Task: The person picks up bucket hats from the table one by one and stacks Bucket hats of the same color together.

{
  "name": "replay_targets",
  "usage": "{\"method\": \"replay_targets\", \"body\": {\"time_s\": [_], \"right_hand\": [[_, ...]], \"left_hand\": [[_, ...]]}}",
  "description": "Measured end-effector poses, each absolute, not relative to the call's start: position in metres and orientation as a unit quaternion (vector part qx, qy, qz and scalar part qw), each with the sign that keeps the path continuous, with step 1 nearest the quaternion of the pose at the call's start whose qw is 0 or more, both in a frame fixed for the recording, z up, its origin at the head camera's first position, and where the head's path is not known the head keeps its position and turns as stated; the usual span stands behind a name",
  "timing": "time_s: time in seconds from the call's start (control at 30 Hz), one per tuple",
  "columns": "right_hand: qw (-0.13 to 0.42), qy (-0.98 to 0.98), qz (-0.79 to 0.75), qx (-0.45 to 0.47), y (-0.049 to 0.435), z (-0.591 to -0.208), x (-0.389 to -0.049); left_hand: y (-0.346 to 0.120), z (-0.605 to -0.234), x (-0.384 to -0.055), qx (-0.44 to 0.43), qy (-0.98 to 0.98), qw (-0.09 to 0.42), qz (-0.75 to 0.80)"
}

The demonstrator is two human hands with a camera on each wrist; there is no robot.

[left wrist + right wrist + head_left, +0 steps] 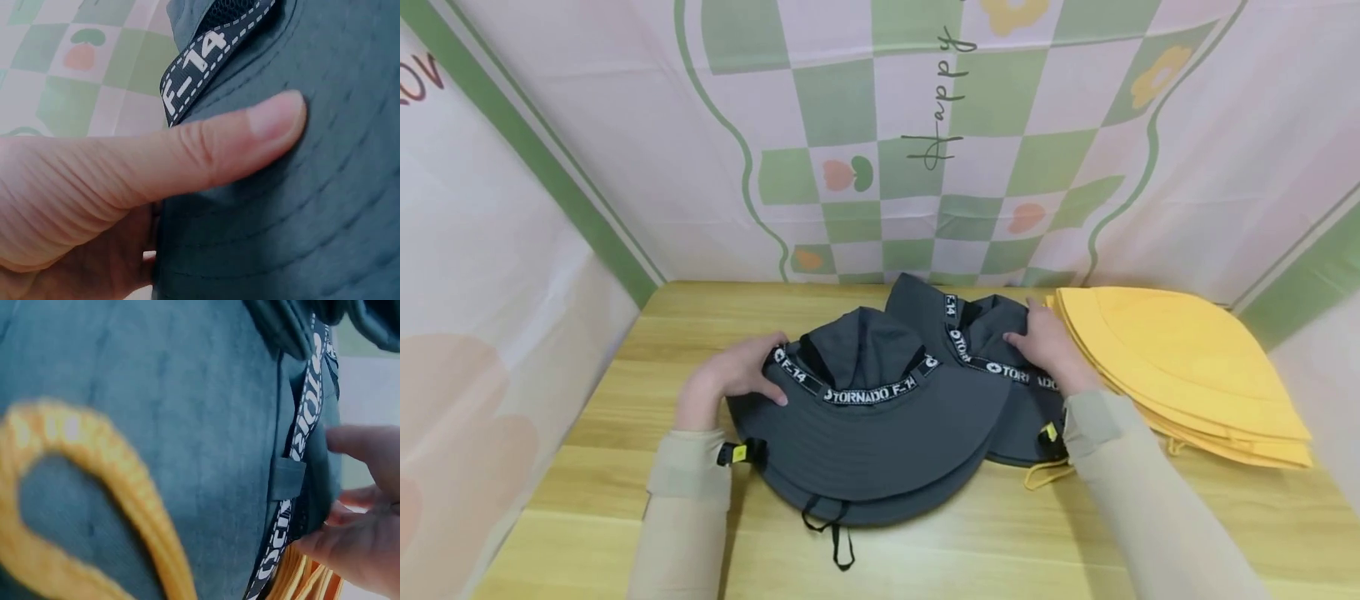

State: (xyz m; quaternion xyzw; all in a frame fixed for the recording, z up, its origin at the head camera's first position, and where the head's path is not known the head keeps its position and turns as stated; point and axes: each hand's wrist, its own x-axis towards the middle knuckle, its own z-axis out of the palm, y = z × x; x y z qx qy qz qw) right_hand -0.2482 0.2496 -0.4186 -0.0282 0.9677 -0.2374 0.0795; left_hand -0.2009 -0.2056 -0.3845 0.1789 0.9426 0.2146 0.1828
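Two dark grey bucket hats with black-and-white lettered bands lie overlapping on the table. My left hand (741, 371) grips the left edge of the front hat (880, 442); in the left wrist view its thumb (250, 134) lies on the stitched brim, with other fingers partly hidden below. Behind and to the right, the second grey hat (917, 312) sits partly under the front one. My right hand (1054, 346) holds that hat's crown at the right side, its fingers (359, 447) bent against the fabric in the right wrist view.
Several yellow hats (1180, 358) are stacked flat at the right, close beside my right forearm. A yellow cord loop (1045, 477) and a black cord (842, 550) lie on the wooden table (617, 400). A printed cloth (910, 100) hangs along the back edge.
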Motion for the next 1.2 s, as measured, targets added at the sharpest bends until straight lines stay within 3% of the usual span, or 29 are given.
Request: {"method": "replay_targets", "body": {"time_s": [0.2,0.37,0.47,0.83,1.2], "right_hand": [[0.085,0.944,-0.318,0.016,0.248,-0.411,-0.245],[0.105,0.891,-0.438,0.053,0.237,-0.386,-0.235],[0.087,0.877,-0.469,0.048,0.231,-0.367,-0.228],[-0.195,0.883,-0.425,-0.042,0.214,-0.302,-0.201],[-0.347,0.837,-0.418,-0.070,0.208,-0.270,-0.179]], "left_hand": [[-0.212,-0.381,-0.199,0.145,0.957,0.150,0.200],[-0.214,-0.379,-0.198,0.140,0.963,0.137,0.187],[-0.215,-0.379,-0.197,0.144,0.964,0.132,0.179],[-0.217,-0.378,-0.196,0.150,0.964,0.130,0.176],[-0.208,-0.382,-0.202,0.160,0.957,0.135,0.202]]}}
